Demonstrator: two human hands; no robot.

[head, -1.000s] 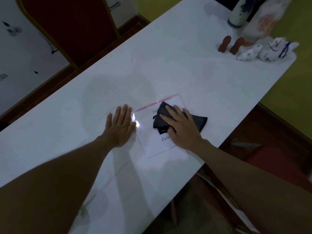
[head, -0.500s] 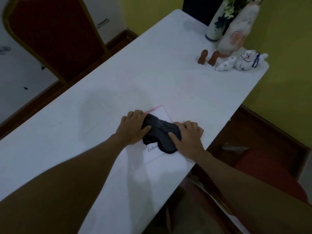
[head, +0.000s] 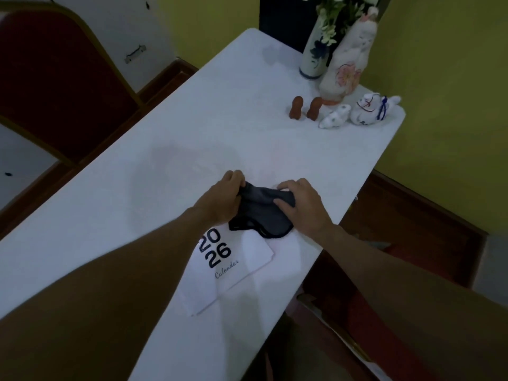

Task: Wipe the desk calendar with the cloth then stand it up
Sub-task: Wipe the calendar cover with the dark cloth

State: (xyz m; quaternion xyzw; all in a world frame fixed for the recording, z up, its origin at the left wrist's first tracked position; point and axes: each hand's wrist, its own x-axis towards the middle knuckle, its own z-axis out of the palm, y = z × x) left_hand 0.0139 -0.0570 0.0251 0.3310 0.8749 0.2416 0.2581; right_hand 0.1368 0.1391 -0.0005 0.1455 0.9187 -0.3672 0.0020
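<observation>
A white desk calendar (head: 239, 266) printed "2026 Calendar" lies flat on the white table (head: 110, 215), near its right edge. A dark cloth (head: 264, 213) is bunched over the calendar's far end. My left hand (head: 222, 199) grips the cloth's left side with curled fingers. My right hand (head: 302, 207) holds its right side, thumb pressed on top. The calendar's far edge is hidden under the cloth and my hands.
At the table's far right corner stand a flower vase (head: 316, 50), a tall ceramic figure (head: 349, 59), two small brown figures (head: 305, 107) and white ceramic animals (head: 362, 110). A red chair (head: 55, 78) stands beyond the left edge. The table's right edge (head: 330, 237) runs close to my right wrist.
My left hand moved from the table beside the calendar onto the cloth. Both hands carried the cloth toward the calendar's far end, uncovering the "2026" print.
</observation>
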